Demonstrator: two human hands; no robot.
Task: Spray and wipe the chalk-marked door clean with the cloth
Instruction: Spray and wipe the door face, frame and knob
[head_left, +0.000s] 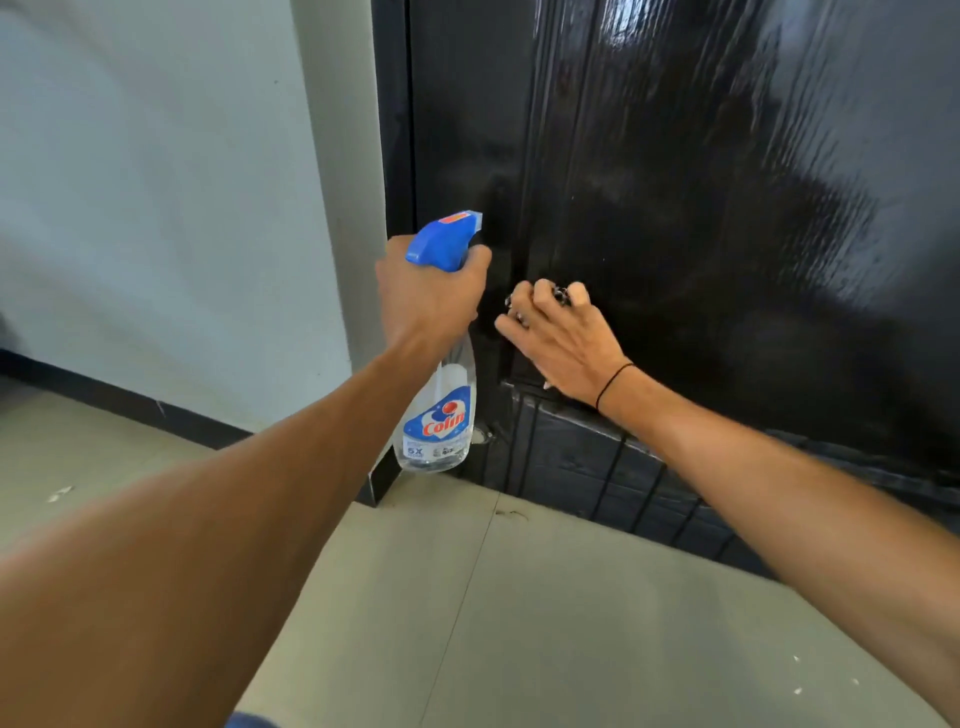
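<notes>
You stand on a pale tiled floor (519, 597) beside a light grey wall (156, 182) with a dark skirting strip. Ahead, the glossy black wooden door (727, 208) shines wet and streaked, with ribbed moulding along its lower panel. Your left hand (431, 296) wraps its grip around the neck of the clear plastic spray bottle with a blue trigger head (444, 239), nozzle close to the door. Your right hand (561, 338) presses a dark bunched cloth (561, 295), mostly hidden under curled fingers, against the door.
</notes>
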